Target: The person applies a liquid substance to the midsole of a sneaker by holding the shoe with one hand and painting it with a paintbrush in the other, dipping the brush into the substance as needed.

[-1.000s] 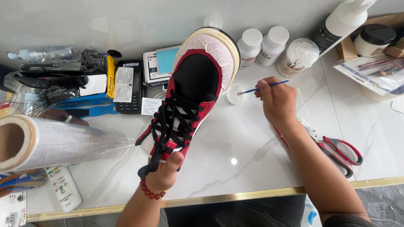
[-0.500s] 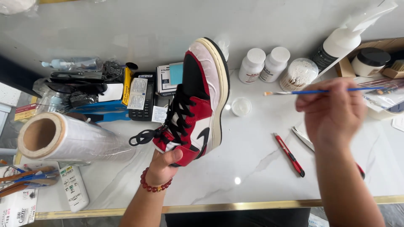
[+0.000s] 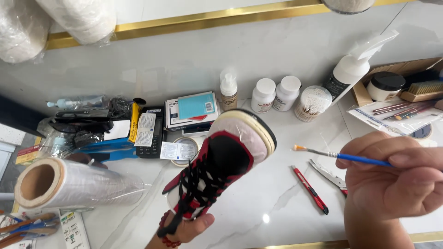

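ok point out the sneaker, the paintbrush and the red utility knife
sneaker (image 3: 226,161), head view, black toe panel
paintbrush (image 3: 357,158), head view, blue handle
red utility knife (image 3: 309,189), head view, middle of its body

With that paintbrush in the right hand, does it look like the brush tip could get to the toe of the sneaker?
Probably yes. The right hand holds the paintbrush with its tip aimed at the toe of the sneaker, which the left hand holds up off the table. Only open air lies between tip and toe.
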